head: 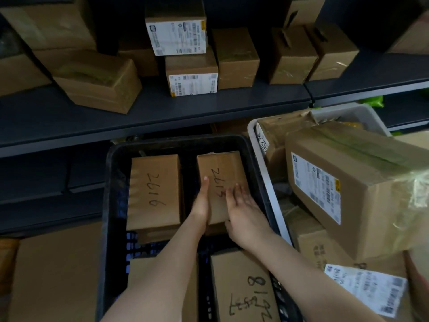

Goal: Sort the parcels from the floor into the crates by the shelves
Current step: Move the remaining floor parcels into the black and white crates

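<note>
Box (219, 168) marked 2615 lies in the black crate (111, 182), at the far right, just beside another box (154, 191). The step looks like setting it down in its place. Next, the hands should probably let go and lift out to fetch one more parcel. The left hand (201, 205) stands flat against its left side, fingers straight. The right hand (243, 212) lies on top, fingers straight and spread, thumb at the near edge. Neither hand curls round it. A white crate (251, 133) sits to the right, by the shelf (162, 112).
</note>
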